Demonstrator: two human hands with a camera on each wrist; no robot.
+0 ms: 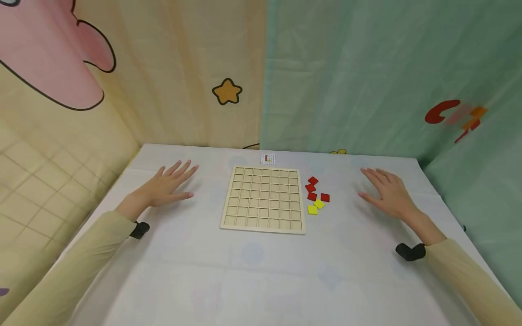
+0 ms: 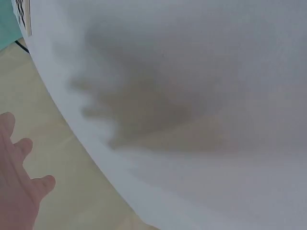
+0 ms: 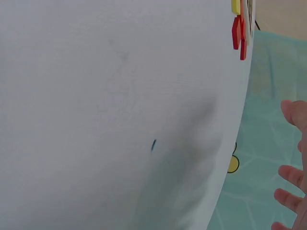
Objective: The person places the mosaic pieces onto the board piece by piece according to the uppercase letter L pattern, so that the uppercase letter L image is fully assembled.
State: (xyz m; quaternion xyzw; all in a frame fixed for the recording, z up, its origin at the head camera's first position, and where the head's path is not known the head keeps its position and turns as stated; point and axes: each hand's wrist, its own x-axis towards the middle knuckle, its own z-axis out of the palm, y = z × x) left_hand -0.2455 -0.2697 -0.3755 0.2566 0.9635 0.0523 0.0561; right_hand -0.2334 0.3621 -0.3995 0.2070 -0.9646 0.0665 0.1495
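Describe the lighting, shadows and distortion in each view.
Head view: fairly even light, with soft shadows near the left hand and right hand, no strong glare on the board; left wrist view: a broad, blurry-edged shadow on the table, whose edge looks bowed; right wrist view: a softer, greenish shadow, edge bowed too.

Head cam: bright, even light from above; soft shadows under L hand point(image 1: 168, 185) & R hand point(image 1: 387, 192) on white cloth point(image 1: 253, 285). Wrist cams dimmer, greyer, w/ blurry hand shadows; cloth edge bows.
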